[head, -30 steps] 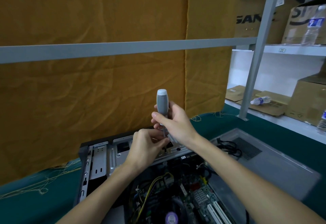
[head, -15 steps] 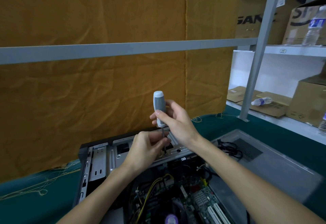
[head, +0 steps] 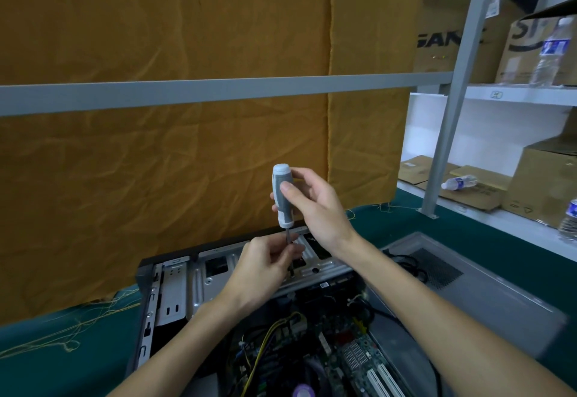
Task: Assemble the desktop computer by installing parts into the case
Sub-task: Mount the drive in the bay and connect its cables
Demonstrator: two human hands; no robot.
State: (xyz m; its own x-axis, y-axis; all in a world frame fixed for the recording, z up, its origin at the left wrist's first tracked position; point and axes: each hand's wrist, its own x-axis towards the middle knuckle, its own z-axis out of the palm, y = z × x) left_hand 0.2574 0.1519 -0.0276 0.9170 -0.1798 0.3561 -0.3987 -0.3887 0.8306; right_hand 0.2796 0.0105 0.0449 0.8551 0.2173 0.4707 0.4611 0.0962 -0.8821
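An open desktop case (head: 175, 290) lies on the green table, its motherboard (head: 352, 356) and yellow and black cables exposed. A grey and white screwdriver (head: 282, 196) stands upright over the silver drive bracket (head: 315, 267) at the case's far end. My right hand (head: 315, 206) grips its handle with thumb and fingers. My left hand (head: 265, 267) pinches the thin shaft just below the handle, low near the bracket. The tip and any screw are hidden behind my left fingers.
The grey side panel (head: 468, 287) of the case lies to the right with a black cable (head: 409, 264) on it. An orange cloth hangs behind a grey rail (head: 218, 90). Shelves at right hold cardboard boxes (head: 549, 178) and water bottles (head: 459, 182).
The screwdriver has come down and shifted slightly left toward the bracket. My right hand slid with it, and my left hand stays on the shaft.
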